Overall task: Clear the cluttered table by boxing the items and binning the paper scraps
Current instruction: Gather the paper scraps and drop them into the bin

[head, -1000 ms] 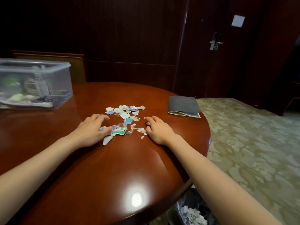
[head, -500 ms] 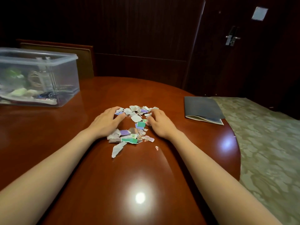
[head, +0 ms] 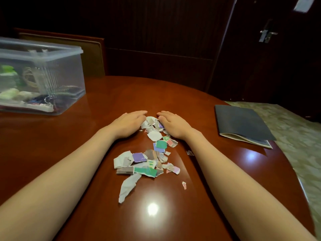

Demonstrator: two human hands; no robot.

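Note:
A trail of torn paper scraps, white, green, purple and pink, lies on the round wooden table between my forearms. My left hand and my right hand lie flat on the table at the far end of the scraps, fingers straight and angled toward each other, fingertips nearly meeting. Both hands touch the farthest scraps from either side. A clear plastic box with a lid and small items inside stands at the far left.
A dark folder with a white sheet under it lies near the table's right edge. A chair back stands behind the table. Patterned carpet is to the right. A door with a handle is at the back right.
Both hands have reached farther out and closed in around the far end of the scraps, fingertips nearly meeting. More scraps now lie trailing toward me. The view has tilted down and left.

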